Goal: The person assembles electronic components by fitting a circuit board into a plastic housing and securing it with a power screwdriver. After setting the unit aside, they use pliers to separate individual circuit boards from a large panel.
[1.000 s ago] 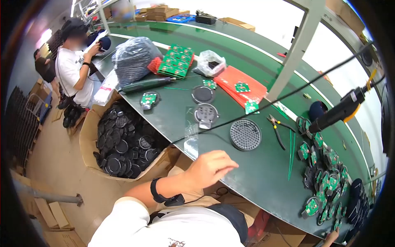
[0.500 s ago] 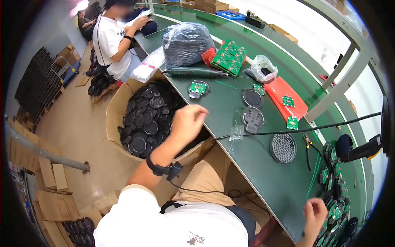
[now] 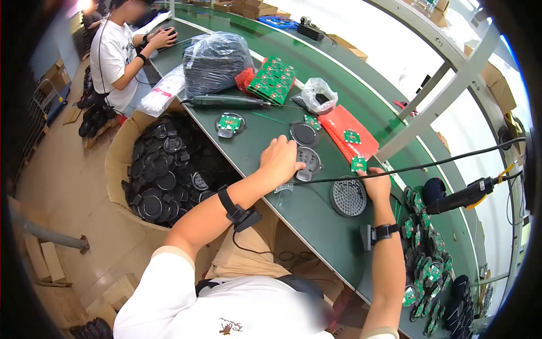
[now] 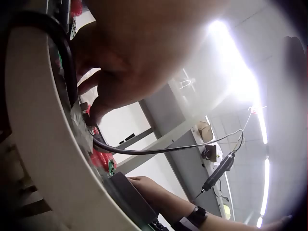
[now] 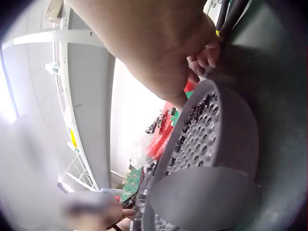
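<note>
In the head view, my left hand (image 3: pixel 278 163) reaches over the bench to a round black housing (image 3: pixel 309 157) with a dimpled inner face. The thumb lies on the housing's lower left edge and the fingers curl at its left side. A dark round disc (image 3: pixel 304 134) sits just beyond. My right hand (image 3: pixel 377 185) is by a small green circuit board (image 3: pixel 358 164), with the thumb tip right at its lower edge. Its fingers are bent, and I cannot tell whether they pinch the board. Beneath that hand stands a round grey tray (image 5: pixel 236 137) of small dark parts.
A black cable (image 3: pixel 412 169) crosses low over the bench. An electric screwdriver (image 3: pixel 460 196) hangs at right above a heap of board assemblies (image 3: pixel 432 271). A carton (image 3: pixel 121 183) full of black housings stands left of the bench. Another person (image 3: pixel 116 62) sits at the far left.
My left hand has moved from above the carton's edge rightward to the round black housing. My right hand has come up from the bench's front right to the small circuit board. The view has shifted.
</note>
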Demonstrator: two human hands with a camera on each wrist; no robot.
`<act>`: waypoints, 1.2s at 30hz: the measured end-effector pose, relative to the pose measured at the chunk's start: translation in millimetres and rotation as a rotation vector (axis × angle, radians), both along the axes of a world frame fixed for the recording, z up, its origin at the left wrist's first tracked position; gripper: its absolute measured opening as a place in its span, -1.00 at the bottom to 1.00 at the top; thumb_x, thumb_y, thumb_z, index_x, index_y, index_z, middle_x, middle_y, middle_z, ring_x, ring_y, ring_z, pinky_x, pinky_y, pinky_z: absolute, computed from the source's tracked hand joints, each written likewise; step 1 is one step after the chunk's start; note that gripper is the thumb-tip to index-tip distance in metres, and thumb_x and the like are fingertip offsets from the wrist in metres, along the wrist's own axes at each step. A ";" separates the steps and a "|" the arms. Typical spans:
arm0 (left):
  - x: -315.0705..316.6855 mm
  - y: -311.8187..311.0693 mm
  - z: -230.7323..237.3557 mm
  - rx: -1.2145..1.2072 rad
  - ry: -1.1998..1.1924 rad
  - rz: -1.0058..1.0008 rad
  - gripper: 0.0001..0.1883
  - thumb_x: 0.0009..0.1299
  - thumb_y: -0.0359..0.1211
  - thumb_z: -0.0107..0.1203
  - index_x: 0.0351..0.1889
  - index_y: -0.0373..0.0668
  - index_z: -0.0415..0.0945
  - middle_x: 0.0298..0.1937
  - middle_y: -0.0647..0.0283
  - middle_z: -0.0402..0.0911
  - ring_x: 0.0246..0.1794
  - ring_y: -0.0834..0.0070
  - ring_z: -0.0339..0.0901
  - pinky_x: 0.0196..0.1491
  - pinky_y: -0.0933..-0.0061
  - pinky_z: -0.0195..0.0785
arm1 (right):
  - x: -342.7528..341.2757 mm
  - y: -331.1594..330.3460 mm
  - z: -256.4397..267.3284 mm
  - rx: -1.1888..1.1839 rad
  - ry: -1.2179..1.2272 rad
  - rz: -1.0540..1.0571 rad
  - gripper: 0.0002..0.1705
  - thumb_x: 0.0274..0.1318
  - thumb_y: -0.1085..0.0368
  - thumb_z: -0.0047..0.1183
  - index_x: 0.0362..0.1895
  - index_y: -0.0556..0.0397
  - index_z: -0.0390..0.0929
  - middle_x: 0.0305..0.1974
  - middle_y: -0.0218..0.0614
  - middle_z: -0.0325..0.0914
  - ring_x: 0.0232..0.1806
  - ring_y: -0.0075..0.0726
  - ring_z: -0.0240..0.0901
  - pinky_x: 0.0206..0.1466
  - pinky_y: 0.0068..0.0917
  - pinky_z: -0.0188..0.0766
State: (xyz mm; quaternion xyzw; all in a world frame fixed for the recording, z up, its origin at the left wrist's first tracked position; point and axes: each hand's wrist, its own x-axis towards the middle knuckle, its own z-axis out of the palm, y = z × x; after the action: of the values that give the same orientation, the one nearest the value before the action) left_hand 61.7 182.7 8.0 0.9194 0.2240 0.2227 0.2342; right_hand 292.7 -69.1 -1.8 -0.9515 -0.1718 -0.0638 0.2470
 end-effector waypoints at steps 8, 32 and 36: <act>8.7 12.4 -20.1 -0.207 -0.237 0.007 -0.41 0.09 -0.35 0.54 0.02 -0.16 0.43 -0.08 0.12 0.54 -0.19 0.20 0.60 -0.13 0.20 0.51 | 6.6 9.7 -12.8 0.179 -0.053 0.013 -0.74 -0.03 0.27 0.38 -0.28 0.08 0.59 -0.42 -0.27 0.62 -0.34 -0.24 0.57 -0.18 -0.28 0.48; -42.6 -165.9 -2.1 -0.302 -0.141 -0.651 -0.49 0.19 -0.36 0.50 0.10 -0.23 0.59 0.06 0.18 0.59 -0.11 0.30 0.60 -0.19 0.32 0.49 | -180.5 -159.2 24.8 1.081 0.749 0.189 -0.77 0.31 0.55 0.12 0.00 0.10 0.45 -0.13 -0.31 0.64 -0.19 -0.42 0.67 -0.09 -0.43 0.68; -47.5 -163.7 10.3 -0.314 -0.135 -0.668 -0.29 0.10 -0.29 0.56 0.23 -0.19 0.52 0.12 0.16 0.58 0.06 0.23 0.56 -0.03 0.28 0.51 | -187.4 -148.8 28.5 1.092 0.756 0.216 -0.80 0.36 0.52 0.11 0.02 0.17 0.47 -0.14 -0.26 0.64 -0.19 -0.45 0.64 -0.08 -0.49 0.65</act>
State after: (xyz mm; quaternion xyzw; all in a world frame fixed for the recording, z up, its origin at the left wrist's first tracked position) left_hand 14.1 19.0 18.3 0.8779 -0.0730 0.1572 0.4465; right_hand 105.3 -217.8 26.7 -0.6245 -0.1109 0.2211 0.7409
